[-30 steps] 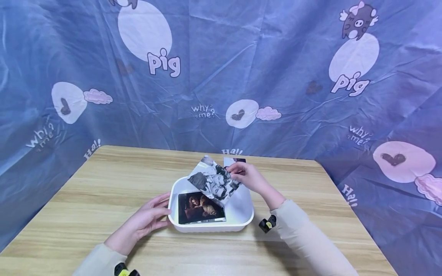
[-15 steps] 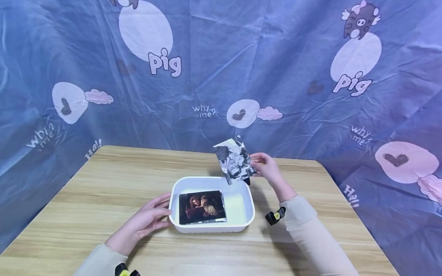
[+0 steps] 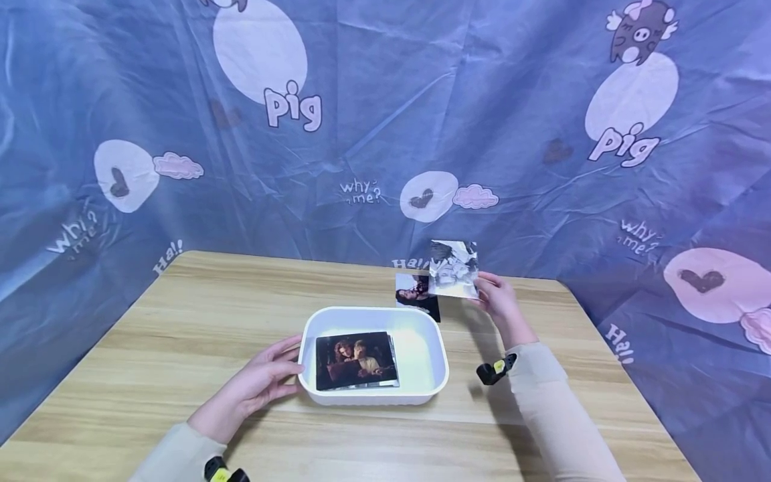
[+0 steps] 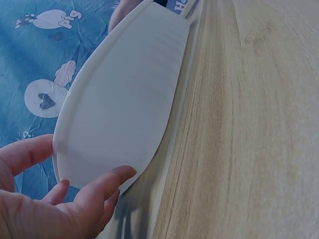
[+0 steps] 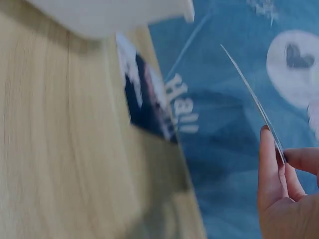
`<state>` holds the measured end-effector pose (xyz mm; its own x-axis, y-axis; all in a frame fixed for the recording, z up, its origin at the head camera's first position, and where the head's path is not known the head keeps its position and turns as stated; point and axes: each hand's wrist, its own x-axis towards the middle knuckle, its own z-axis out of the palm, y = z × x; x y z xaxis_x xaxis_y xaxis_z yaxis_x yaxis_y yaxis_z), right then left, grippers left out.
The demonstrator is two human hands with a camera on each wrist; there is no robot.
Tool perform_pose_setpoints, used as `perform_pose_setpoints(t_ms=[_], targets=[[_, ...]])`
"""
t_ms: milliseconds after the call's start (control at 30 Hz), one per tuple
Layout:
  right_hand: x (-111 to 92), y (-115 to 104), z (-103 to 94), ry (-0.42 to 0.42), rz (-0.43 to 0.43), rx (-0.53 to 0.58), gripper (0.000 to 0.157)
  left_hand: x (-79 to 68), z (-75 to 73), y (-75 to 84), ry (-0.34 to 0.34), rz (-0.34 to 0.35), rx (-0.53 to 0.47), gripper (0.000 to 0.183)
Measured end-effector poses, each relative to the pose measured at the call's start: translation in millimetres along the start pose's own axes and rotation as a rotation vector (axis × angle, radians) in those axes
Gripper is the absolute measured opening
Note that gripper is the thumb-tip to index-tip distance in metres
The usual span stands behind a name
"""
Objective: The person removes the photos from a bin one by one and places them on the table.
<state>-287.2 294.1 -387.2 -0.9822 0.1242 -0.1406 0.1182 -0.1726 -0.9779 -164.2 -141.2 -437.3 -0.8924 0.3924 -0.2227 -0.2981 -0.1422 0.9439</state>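
Room: blue cartoon cloth point(image 3: 385, 134) behind a wooden table point(image 3: 211, 314).
Left hand point(image 3: 268, 378): relaxed fingers touching the end of a white box point(image 3: 447, 361).
Box contents: photo stack point(image 3: 355, 361), toward the left.
Right hand point(image 3: 498, 301): pinching a black-and-white photo point(image 3: 453, 268) by its edge, raised beyond the box, to its right.
Dark photo point(image 3: 419, 294): on the table behind the box.
Handling: the photo looks light, thin, slightly springy, probably slick and easily creased; edges seem the safest hold.

Blue pig-print cloth point(image 3: 373, 127) behind a pale wood-grain table point(image 3: 235, 294)
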Motion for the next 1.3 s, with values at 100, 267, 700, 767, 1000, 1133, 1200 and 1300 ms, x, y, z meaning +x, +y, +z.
perform_pose_setpoints(t_ms=[100,267,700,767,1000,1133,1200,1300], targets=[[3.2,5.8,-11.4,0.022,0.038,0.016,0.02,0.4,0.1,0.4,-0.003,0.001,-0.001,0.082],[6.3,19.4,-31.5,-0.001,0.084,-0.025,0.042,1.7,0.6,-0.3,-0.008,0.004,0.003,0.081],[17.9,45.5,-51.1,0.014,0.152,-0.127,0.044,1.7,1.5,0.4,-0.008,-0.006,0.001,0.083],[18.7,46.1,-51.4,0.023,0.158,-0.158,0.045,1.7,1.5,0.6,-0.01,-0.006,0.0,0.084],[21.4,46.4,-50.5,0.034,0.151,-0.229,0.043,1.7,0.7,1.3,-0.003,-0.005,-0.005,0.083],[22.7,45.3,-48.3,0.038,0.137,-0.26,0.044,1.5,0.4,1.7,-0.003,-0.006,-0.012,0.083],[22.9,44.9,-47.7,0.034,0.132,-0.274,0.045,1.3,0.3,1.6,-0.005,-0.002,-0.014,0.083],[21.7,44.6,-47.5,0.032,0.12,-0.3,0.045,0.5,0.2,0.8,-0.01,-0.001,-0.018,0.084]])
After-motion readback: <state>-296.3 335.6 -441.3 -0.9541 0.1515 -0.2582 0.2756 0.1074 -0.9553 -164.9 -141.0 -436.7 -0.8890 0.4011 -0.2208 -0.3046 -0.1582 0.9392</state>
